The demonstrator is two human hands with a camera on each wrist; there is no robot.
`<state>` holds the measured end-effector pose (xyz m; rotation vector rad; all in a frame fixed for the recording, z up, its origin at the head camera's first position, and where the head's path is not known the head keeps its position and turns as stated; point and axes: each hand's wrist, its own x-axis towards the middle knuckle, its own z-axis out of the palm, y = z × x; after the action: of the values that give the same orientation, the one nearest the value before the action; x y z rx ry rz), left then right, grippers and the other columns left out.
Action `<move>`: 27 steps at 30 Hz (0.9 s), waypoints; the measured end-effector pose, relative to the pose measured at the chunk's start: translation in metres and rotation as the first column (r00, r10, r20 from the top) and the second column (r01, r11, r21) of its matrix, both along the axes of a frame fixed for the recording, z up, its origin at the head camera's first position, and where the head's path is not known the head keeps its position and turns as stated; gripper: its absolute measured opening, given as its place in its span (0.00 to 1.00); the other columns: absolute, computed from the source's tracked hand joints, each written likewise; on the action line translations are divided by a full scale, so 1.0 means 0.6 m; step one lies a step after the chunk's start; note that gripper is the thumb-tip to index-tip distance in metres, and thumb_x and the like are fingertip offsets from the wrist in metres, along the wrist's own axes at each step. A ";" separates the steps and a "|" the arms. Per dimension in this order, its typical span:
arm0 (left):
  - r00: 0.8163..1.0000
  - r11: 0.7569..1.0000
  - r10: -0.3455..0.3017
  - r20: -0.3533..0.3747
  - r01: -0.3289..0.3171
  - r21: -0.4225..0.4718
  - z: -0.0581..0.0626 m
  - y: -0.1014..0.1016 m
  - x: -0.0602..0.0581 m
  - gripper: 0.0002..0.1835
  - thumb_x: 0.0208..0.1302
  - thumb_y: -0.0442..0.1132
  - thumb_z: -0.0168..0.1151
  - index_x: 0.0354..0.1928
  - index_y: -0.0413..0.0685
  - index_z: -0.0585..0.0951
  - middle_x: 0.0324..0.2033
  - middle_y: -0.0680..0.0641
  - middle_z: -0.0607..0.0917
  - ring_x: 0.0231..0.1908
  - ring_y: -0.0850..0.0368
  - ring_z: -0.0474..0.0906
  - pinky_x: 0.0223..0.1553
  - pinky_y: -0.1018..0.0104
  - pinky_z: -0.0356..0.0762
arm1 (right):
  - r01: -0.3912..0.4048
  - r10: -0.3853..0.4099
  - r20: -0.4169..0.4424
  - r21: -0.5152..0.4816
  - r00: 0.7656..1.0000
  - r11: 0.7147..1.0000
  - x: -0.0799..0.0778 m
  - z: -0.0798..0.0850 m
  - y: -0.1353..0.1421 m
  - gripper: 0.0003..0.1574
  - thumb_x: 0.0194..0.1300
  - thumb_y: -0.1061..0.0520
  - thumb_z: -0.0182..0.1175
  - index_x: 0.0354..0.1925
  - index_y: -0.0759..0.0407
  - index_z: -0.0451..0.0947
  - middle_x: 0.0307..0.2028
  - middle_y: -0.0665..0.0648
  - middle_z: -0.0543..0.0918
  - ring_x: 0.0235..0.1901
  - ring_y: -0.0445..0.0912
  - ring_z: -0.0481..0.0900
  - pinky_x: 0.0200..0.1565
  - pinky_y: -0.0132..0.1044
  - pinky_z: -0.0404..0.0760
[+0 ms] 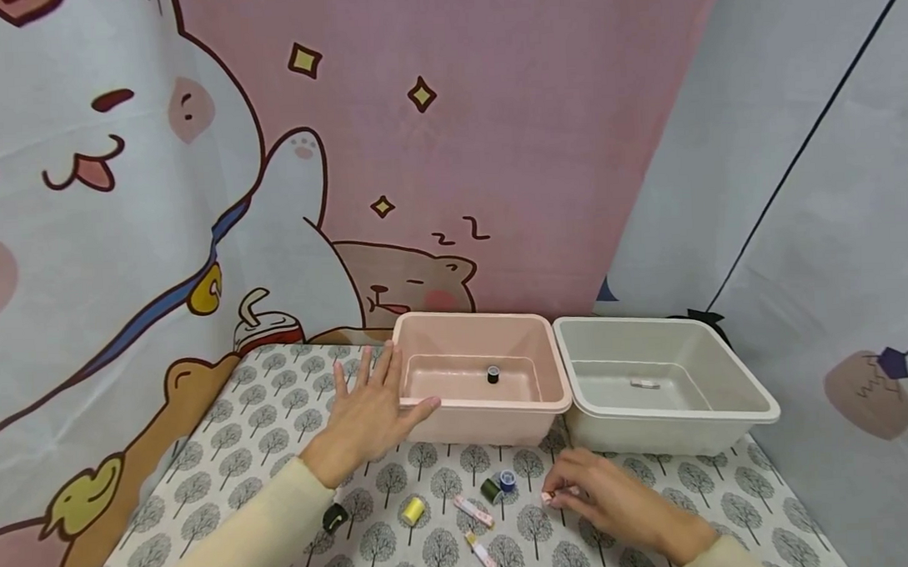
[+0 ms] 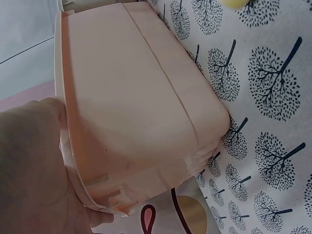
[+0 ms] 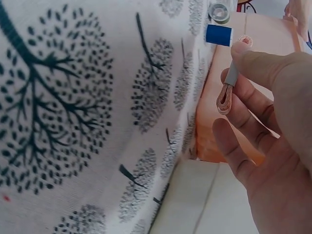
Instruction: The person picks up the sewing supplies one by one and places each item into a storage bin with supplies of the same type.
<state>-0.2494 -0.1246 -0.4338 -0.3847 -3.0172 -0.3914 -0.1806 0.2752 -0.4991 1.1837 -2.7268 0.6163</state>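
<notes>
My left hand (image 1: 369, 420) rests on the left rim of the pink bin (image 1: 466, 425), fingers spread and thumb along its front edge. My right hand (image 1: 611, 495) pinches a small skein of embroidery floss (image 3: 225, 97) between thumb and fingertips, low over the cloth. The skein is pale orange-pink with a light paper band. Left of that hand lie a blue thread spool (image 1: 508, 481), a dark green spool (image 1: 491, 491), a floss skein (image 1: 473, 511) and another skein (image 1: 482, 553). Inside the pink bin stands a black spool (image 1: 492, 375).
A light grey bin (image 1: 669, 426) stands right of the pink one, with a skein (image 1: 644, 384) on its floor. A yellow spool (image 1: 413, 510) and a black spool (image 1: 334, 517) lie near my left forearm. Behind the tree-print cloth (image 1: 278, 406) hangs a cartoon-printed curtain (image 1: 524, 147).
</notes>
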 end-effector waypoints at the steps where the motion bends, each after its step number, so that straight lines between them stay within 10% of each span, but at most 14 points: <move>1: 1.000 1.000 0.000 0.000 0.000 0.001 0.000 0.000 0.000 0.64 0.81 0.86 0.45 0.97 0.44 0.45 0.96 0.41 0.45 0.96 0.32 0.36 0.89 0.14 0.28 | 0.002 -0.002 -0.001 0.001 1.000 1.000 0.001 0.003 0.000 0.08 0.80 0.49 0.75 0.50 0.32 0.89 0.47 0.32 0.85 0.48 0.29 0.82 0.48 0.33 0.92; 27: 1.000 1.000 -0.004 -0.009 0.004 0.015 -0.002 -0.001 0.004 0.64 0.82 0.85 0.46 0.97 0.43 0.45 0.96 0.40 0.46 0.96 0.31 0.36 0.89 0.14 0.27 | -0.120 0.099 -0.191 -0.103 0.977 0.987 -0.004 0.085 -0.007 0.16 0.74 0.62 0.79 0.52 0.43 0.91 0.46 0.39 0.87 0.44 0.28 0.85 0.45 0.22 0.88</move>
<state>-0.2470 -0.1251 -0.4352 -0.3909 -3.0031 -0.4118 -0.1833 0.2713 -0.4480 1.3001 -2.4523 0.6305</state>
